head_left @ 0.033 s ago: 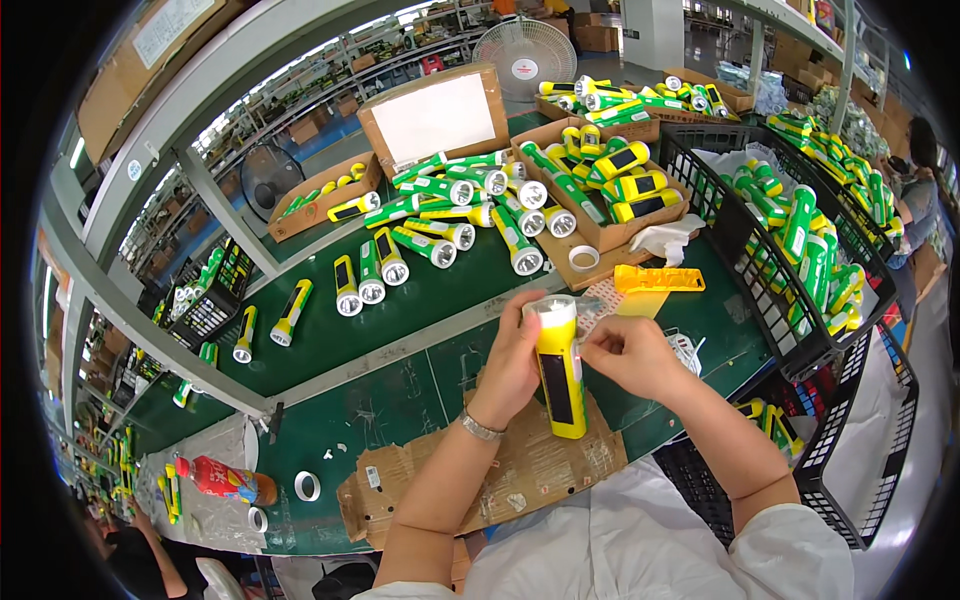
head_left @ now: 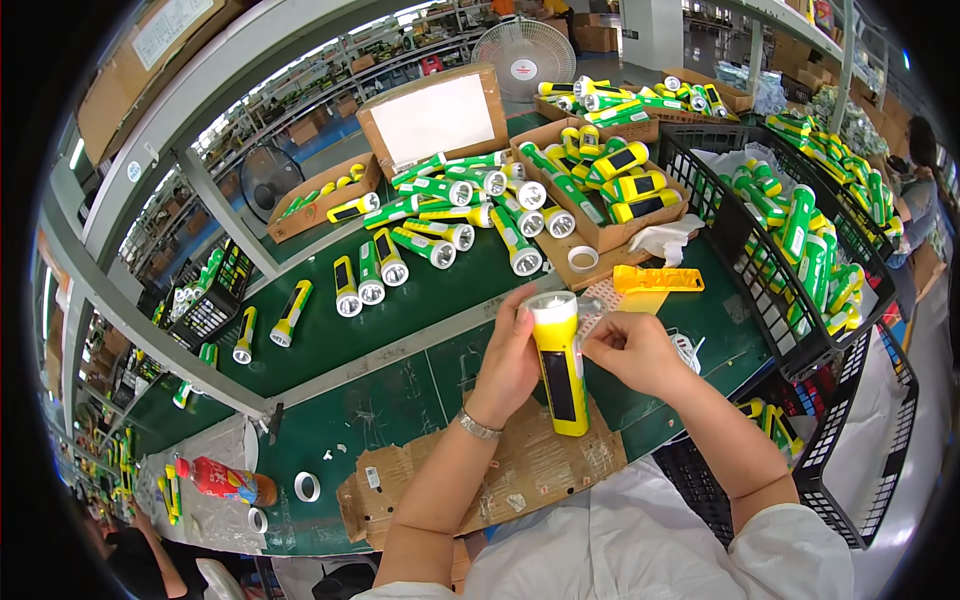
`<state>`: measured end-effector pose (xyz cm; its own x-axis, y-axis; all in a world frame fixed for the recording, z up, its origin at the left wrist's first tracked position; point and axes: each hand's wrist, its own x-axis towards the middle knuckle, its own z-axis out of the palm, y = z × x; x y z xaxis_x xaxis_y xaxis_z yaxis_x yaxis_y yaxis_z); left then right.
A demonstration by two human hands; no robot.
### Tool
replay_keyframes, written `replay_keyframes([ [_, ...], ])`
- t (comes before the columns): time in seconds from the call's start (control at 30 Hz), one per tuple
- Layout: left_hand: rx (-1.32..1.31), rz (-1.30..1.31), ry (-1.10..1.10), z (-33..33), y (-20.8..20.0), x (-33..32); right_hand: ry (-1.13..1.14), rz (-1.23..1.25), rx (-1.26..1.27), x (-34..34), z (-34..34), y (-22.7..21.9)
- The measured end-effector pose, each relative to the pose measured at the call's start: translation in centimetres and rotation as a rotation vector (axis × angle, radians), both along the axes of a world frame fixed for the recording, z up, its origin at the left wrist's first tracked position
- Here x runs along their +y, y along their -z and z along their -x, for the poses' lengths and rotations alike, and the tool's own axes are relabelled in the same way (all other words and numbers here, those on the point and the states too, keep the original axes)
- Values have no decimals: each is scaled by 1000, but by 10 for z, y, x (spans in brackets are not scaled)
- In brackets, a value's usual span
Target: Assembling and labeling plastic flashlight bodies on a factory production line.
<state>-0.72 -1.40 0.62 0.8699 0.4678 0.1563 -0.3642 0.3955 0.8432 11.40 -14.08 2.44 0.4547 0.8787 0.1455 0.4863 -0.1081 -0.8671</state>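
A yellow flashlight point(head_left: 562, 385) with a dark panel on its side stands nearly upright, lens end up, above a flattened piece of brown cardboard point(head_left: 420, 485). My left hand point(head_left: 508, 360) is closed around the left side of its head. Beside the flashlight's head, my right hand point(head_left: 632, 352) has thumb and forefinger pinched together at a piece of clear plastic film point(head_left: 600, 298). How far the film reaches behind the flashlight is hidden. Just beyond my right hand lie a sheet of small stickers point(head_left: 592, 318) and an orange-yellow plastic piece point(head_left: 658, 280).
Green and yellow flashlights point(head_left: 440, 205) crowd the far bench, with more in a cardboard box point(head_left: 640, 233) and black crates point(head_left: 730, 255). A metal rail point(head_left: 400, 350) crosses the bench. Tape rolls point(head_left: 307, 487) and a red-labelled bottle point(head_left: 225, 480) are at left.
The flashlight's lens end has tipped slightly and its lower end has shifted a little right. The clear film has drawn slightly away from the lens rim. Both hands keep their grip.
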Motion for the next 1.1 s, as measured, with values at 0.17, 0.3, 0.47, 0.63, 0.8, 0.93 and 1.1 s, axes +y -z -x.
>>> replay_keyframes([
  [0.17, 177, -727, -243, -12, 38, -3, 124, -52, 68, 5, 6, -1],
  [0.3, 363, -582, -424, -5, 38, 33, 142, -127, -163, -2, 11, 6],
  [0.47, 252, -27, -258, 2, 29, 44, 34, 122, -14, -17, -4, 37],
  [0.63, 156, 7, -247, 3, 29, 43, -172, 134, 28, -14, 3, 65],
  [0.8, 112, 207, -84, 6, 31, 46, -3, -16, -373, -6, -5, 46],
  [0.93, 122, 579, 282, 9, 46, 47, -3, -112, -514, 10, -8, 9],
  [1.1, 127, 764, 468, 4, 45, 37, -11, -382, -958, 26, 3, -19],
])
